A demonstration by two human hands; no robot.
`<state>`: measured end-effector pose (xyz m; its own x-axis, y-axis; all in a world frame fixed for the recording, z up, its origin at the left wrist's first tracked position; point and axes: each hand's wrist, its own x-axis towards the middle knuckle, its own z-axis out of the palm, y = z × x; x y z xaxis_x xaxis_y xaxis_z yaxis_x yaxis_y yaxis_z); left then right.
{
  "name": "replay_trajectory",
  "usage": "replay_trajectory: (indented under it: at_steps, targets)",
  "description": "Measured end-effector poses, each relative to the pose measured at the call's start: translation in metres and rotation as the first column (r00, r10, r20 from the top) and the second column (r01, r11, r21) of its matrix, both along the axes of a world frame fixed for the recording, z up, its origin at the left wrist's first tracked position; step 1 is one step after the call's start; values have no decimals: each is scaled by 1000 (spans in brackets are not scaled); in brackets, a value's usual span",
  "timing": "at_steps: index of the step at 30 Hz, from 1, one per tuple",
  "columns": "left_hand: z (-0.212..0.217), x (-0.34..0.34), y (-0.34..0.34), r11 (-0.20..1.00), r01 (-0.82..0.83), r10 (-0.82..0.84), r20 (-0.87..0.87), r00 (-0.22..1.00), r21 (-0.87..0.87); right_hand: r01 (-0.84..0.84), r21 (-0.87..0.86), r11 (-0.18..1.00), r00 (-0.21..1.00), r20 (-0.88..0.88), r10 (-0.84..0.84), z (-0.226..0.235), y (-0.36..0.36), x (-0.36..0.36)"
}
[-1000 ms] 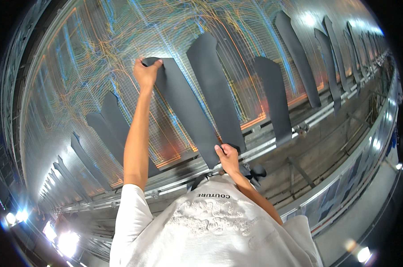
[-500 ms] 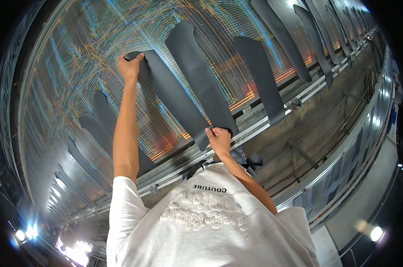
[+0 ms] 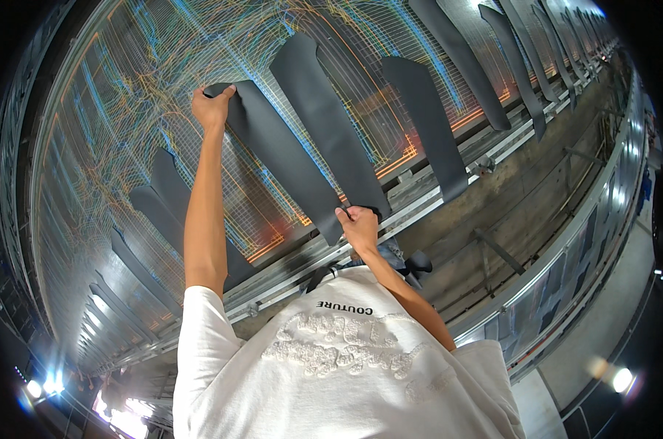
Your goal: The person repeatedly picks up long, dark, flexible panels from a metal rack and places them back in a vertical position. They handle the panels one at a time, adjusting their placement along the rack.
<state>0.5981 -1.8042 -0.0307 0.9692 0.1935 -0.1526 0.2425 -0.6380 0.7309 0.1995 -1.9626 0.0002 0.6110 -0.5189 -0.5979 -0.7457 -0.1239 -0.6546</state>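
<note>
A long dark grey, leather-like strip (image 3: 280,157) lies slantwise on the line-covered table. At the strip's far end my left hand (image 3: 213,108) pinches the corner, thumb on top. By its near end my right hand (image 3: 359,228) is closed, thumb and fingertips together at the strip's right edge; what lies beneath the fingers is partly hidden. Just right of it lies a second dark strip (image 3: 328,117), its near end reaching behind my right hand. Farther right is another grey strip (image 3: 426,121), apart from both hands.
Blue, orange and yellow lines cover the glossy table (image 3: 126,110). More strips lie left, such as a forked-looking pair (image 3: 163,197), and right (image 3: 463,58). A metal rail (image 3: 419,219) borders the near edge. Beyond a gap on the right runs a curved metal structure (image 3: 565,249).
Both hands keep their places on the strip. The view has shifted very slightly; nothing else has visibly moved.
</note>
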Motion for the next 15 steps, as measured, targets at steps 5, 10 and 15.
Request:
replay_trajectory:
  at_steps: [5, 10, 15]
  targets:
    - [7, -2, -3, 1000, -14, 14, -15, 1000, 1, 7, 7, 1000, 999, -42, -7, -1, 0, 1]
    - [2, -1, -1, 1000, -15, 15, -1, 1000, 4, 16, 21, 1000, 998, -63, -14, 0, 0, 2]
    - [0, 0, 1, 1000, -7, 8, 3, 1000, -10, 9, 25, 1000, 997, -74, -7, 5, 0, 4]
